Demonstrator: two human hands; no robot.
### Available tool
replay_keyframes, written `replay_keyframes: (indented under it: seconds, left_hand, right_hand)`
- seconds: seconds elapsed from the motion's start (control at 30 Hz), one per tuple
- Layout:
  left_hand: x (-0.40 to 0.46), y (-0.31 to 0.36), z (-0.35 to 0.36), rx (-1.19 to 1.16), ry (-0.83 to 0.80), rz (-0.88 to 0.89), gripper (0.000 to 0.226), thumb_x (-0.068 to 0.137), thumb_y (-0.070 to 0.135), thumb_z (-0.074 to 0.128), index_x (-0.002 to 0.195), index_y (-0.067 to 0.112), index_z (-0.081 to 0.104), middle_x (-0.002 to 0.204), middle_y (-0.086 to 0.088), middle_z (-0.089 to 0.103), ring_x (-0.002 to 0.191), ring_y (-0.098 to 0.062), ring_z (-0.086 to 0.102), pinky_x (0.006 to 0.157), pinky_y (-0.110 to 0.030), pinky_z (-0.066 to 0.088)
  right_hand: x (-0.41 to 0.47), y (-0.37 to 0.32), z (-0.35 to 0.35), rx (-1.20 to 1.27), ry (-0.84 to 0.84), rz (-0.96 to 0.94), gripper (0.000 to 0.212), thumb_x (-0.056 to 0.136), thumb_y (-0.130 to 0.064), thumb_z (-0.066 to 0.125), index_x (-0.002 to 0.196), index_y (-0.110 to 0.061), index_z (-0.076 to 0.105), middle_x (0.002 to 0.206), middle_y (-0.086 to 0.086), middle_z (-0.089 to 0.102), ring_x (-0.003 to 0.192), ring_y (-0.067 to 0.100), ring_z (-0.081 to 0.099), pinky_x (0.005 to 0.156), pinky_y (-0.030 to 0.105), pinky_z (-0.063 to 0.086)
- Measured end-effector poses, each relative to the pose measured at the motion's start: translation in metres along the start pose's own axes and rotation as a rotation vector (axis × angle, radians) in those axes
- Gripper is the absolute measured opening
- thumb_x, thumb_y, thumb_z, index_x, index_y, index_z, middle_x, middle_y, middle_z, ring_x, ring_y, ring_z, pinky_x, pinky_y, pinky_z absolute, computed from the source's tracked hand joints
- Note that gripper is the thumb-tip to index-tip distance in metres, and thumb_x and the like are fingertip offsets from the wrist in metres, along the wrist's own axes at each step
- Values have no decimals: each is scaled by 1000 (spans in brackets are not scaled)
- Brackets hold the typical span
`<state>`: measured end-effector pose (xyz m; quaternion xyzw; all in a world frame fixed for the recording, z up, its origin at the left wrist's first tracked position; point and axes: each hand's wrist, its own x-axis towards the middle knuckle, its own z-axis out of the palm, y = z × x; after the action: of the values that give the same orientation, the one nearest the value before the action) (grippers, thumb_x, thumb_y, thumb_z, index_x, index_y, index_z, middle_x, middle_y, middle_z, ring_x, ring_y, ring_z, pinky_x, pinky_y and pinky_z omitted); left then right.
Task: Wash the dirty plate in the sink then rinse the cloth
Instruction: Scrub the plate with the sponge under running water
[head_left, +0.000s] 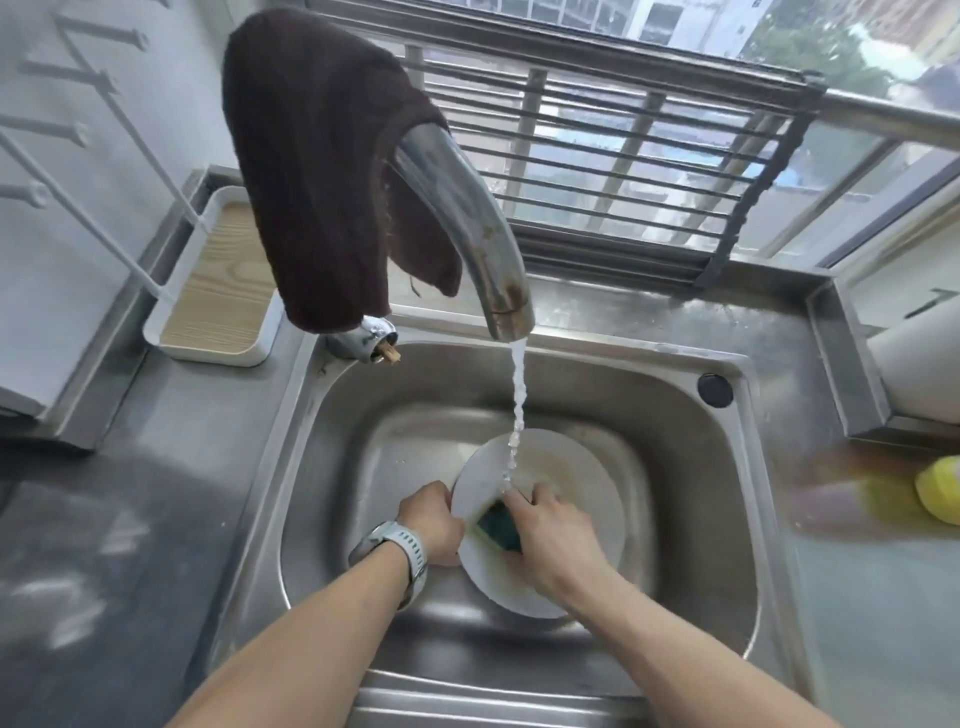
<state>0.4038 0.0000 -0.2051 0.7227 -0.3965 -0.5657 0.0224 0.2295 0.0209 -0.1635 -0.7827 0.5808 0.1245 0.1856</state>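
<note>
A white plate (566, 467) with brownish smears lies tilted in the steel sink (675, 441). My left hand (431, 522), with a watch on its wrist, grips the plate's left rim. My right hand (553, 540) presses a green sponge (498, 527) against the plate's face. Water runs from the tap (462, 218) onto the plate just above the sponge. A dark brown cloth (317, 171) hangs draped over the tap's neck.
A white tray with a wood-grain floor (218, 301) stands on the counter left of the tap. A yellow object (937, 488) lies at the right edge of the counter. A dark rod rack (623, 171) leans behind the sink under the window.
</note>
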Motion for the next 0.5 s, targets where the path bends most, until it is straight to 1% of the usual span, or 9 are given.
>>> replay_keyframes:
  seconds: [0.07,0.17,0.2,0.27,0.3,0.33,0.37,0.43,0.5]
  left_hand:
    - [-1,0,1,-6,21,2,34,58,26,59,91,16,57,107,-13,68,99,-35,69,82,-44,63]
    - [-6,7,-1,42,41,22,34,60,24,58,92,15,58,104,-11,69,99,-34,69,83,-42,62]
    - [-7,9,0,55,35,27,37,61,24,59,96,14,59,105,-11,70,100,-34,69,84,-42,62]
    - [-6,8,2,65,13,28,43,62,24,59,103,11,60,109,-13,70,103,-35,69,86,-42,62]
    - [-4,5,5,61,8,22,45,61,24,58,104,12,60,110,-13,70,103,-35,70,85,-43,62]
    - [-3,2,6,51,11,15,44,61,24,57,103,12,60,110,-13,70,102,-36,70,85,-43,63]
    - [-3,0,7,39,17,16,42,61,24,57,101,13,60,110,-14,70,101,-36,70,84,-43,63]
    - [-3,1,6,22,19,17,40,60,23,57,98,12,59,108,-14,70,99,-36,71,83,-43,63]
    - [-5,6,4,-9,16,18,35,60,21,58,94,12,58,104,-12,70,96,-35,72,81,-43,64]
  right_hand:
    - [18,10,-8,-40,60,62,47,89,-29,56,134,-25,43,109,10,55,89,35,62,67,38,46]
    - [0,43,-11,-41,92,197,46,86,-32,59,130,-24,46,104,8,59,85,34,65,66,35,47]
    - [-13,42,-7,-44,84,201,45,84,-32,60,127,-25,47,101,8,60,82,34,66,64,35,47]
    - [-26,20,2,2,28,112,44,81,-30,64,121,-26,47,93,8,59,73,35,66,60,36,49]
    - [-20,9,4,13,48,50,43,80,-27,65,119,-25,47,93,9,59,72,35,65,58,37,47]
    - [-7,2,4,2,77,17,41,82,-24,64,121,-23,48,95,11,59,76,36,65,58,37,44]
    - [6,2,0,6,83,20,40,85,-22,61,123,-21,49,99,13,59,80,38,64,60,37,43]
    - [24,23,-14,-13,82,107,39,87,-25,59,124,-20,50,102,14,61,86,39,65,65,38,48]
    - [10,48,-20,-60,113,163,37,86,-26,60,121,-21,50,98,13,64,82,38,66,64,38,49]
